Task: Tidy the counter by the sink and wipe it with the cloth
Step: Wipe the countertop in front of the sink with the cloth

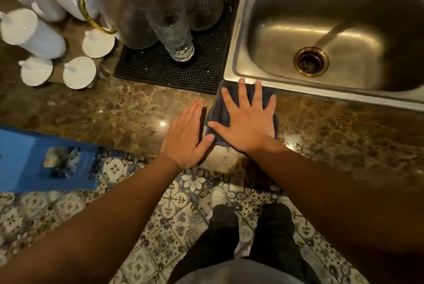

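Observation:
A dark folded cloth [218, 113] lies on the brown marble counter [114, 109], just in front of the steel sink's [238, 54] near left corner. My right hand [247, 120] presses flat on the cloth with fingers spread and straight. My left hand [185, 132] lies flat on the counter right beside the cloth's left edge, fingers together, thumb touching the cloth's near corner.
A black rubber drying mat [160, 67] left of the sink carries upturned glass jugs and glasses [174, 31]. Several white upturned cups [79, 72] stand at the far left. A blue plastic stool [46, 159] stands on the patterned floor tiles below the counter edge.

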